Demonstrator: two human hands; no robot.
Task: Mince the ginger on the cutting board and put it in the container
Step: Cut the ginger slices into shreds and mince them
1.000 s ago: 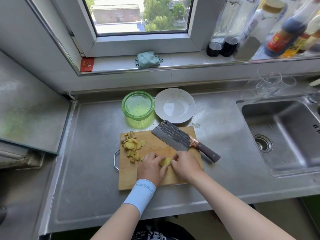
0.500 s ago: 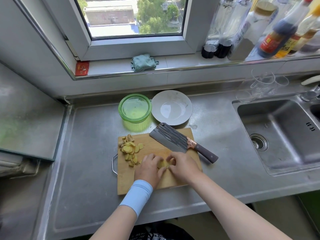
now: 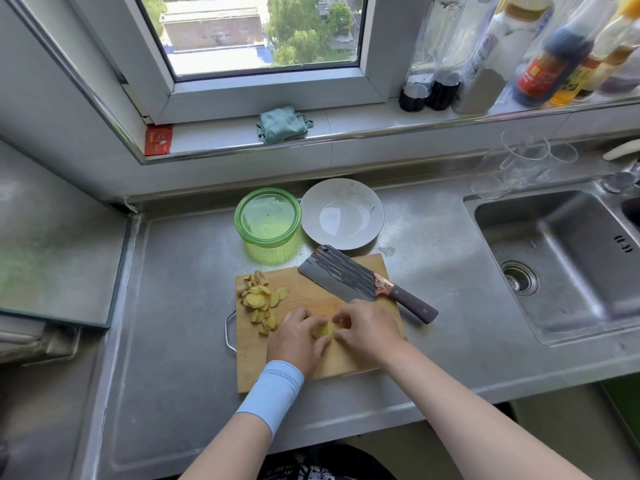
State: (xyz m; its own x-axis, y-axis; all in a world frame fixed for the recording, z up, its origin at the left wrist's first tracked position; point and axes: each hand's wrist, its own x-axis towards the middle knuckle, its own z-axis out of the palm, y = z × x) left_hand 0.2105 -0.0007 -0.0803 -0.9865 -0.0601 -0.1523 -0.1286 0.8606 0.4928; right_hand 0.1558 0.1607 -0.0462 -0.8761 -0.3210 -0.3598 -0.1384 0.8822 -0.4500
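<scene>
Barely any movement: my left hand and right hand both pinch pale-yellow stacked ginger slices; loose oval slices at 10 o'clock.

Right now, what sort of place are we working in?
Most likely a home kitchen: a steel sink set in the counter, sauce bottles on the windowsill, and a cleaver on the cutting board.

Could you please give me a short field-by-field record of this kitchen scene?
hands: left hand and right hand both pinch a ginger stack on the cutting board
loose ginger: ginger slices piled on the board's left side
knife: cleaver lying flat on the board's far right, unheld
container: green container behind the board, beside a white plate
progress: sliced, not yet minced
</scene>
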